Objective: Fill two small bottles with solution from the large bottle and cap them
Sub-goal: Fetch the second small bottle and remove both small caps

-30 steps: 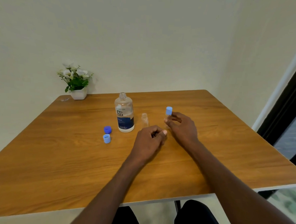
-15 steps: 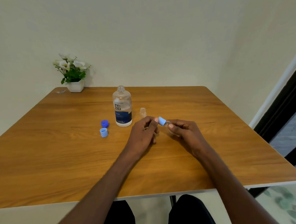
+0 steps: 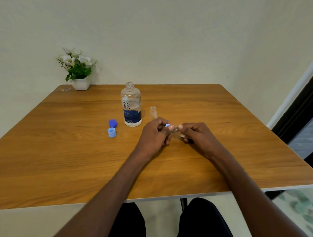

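Both hands have closed together: left hand pinches the light-blue cap, right hand grips the small bottle, tilted at the big bottle's four o'clock. Light, slippery plastic; hold its body.

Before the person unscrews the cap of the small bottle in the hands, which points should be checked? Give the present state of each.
1. Right hand holds small bottle: ok.
2. Left hand pinches its light blue cap: ok.
3. Large bottle open and upright: ok.
4. Second small bottle upright, uncapped: ok.
5. Two loose caps apart from the hands: ok.
6. Solution in the second small bottle: cannot tell.
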A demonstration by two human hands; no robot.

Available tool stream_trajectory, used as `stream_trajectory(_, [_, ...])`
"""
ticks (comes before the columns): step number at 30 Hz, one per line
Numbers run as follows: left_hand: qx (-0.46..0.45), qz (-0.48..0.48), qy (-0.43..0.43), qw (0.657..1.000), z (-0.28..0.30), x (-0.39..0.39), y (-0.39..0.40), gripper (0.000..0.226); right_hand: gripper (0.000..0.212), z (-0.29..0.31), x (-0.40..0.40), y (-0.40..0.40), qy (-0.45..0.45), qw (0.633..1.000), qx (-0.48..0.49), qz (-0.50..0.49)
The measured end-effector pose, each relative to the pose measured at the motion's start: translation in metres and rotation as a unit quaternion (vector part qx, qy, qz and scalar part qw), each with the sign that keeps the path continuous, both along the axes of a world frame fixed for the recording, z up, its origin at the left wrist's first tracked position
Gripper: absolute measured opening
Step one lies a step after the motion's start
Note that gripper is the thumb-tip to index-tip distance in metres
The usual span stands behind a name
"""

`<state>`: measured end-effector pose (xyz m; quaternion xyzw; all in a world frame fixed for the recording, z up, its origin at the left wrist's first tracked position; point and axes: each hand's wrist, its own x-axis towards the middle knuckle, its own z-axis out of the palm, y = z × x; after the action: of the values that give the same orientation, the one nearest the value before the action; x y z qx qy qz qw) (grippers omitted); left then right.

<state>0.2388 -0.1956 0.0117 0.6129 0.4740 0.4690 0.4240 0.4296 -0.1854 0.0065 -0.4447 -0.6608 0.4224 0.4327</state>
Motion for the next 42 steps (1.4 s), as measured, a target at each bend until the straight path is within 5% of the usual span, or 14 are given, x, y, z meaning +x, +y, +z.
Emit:
stream_trajectory(6, [0.008, 0.074, 0.05, 0.996, -0.002, 0.009, 0.002, 0.022, 0.067, -0.002, -0.004, 0.001, -0.068, 0.997, 0.04, -0.022])
stream_trajectory(15, [0.031, 0.133, 0.238, 0.962, 0.002, 0.023, -0.004, 0.022, 0.035, 0.0, 0.001, -0.003, -0.058, 0.997, 0.055, -0.009])
stream_trajectory(22, [0.053, 0.14, 0.322, 0.935, 0.002, 0.025, -0.001, 0.025, 0.036, -0.004, 0.001, 0.0, -0.067, 0.995, 0.064, -0.028])
stream_trajectory(27, [0.055, 0.146, 0.315, 0.936, 0.003, 0.026, -0.001, 0.026, 0.048, -0.006, 0.001, 0.002, -0.068, 0.995, 0.07, -0.038])
stream_trajectory(34, [0.071, 0.156, 0.324, 0.931, 0.001, 0.027, -0.002, 0.03, 0.042, -0.002, 0.0, -0.003, -0.081, 0.993, 0.08, -0.035])
stream_trajectory(37, [0.059, 0.174, 0.326, 0.927, 0.003, 0.028, -0.001, 0.037, 0.024, 0.001, -0.002, -0.005, -0.075, 0.993, 0.085, -0.031])
stream_trajectory(42, [0.038, 0.139, 0.246, 0.958, 0.004, 0.025, -0.004, 0.036, 0.021, 0.003, 0.0, -0.004, -0.04, 0.996, 0.075, -0.03])
